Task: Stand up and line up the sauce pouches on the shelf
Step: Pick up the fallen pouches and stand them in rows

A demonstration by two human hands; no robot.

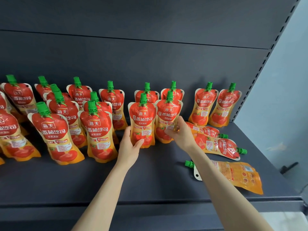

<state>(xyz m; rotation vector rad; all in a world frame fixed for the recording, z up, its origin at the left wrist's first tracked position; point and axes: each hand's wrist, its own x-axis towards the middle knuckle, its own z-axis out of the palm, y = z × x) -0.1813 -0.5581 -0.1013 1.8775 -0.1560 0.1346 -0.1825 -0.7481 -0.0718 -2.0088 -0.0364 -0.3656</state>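
While the left grip [130, 145] clasps one upright pouch [142, 124] on the shelf [150, 180] and the right grip [179, 130] holds its neighbour [167, 120], both soft bases look unsteady to me. Letting go early could topple them into the row behind [154, 97]. Three flat pouches [223, 147] wait at the right.

1 head-worn view, facing forward and down.
It looks from near, above the shelf [150, 180]: back panel [150, 55] across the top of the frame, pouches [143, 124] across the middle.
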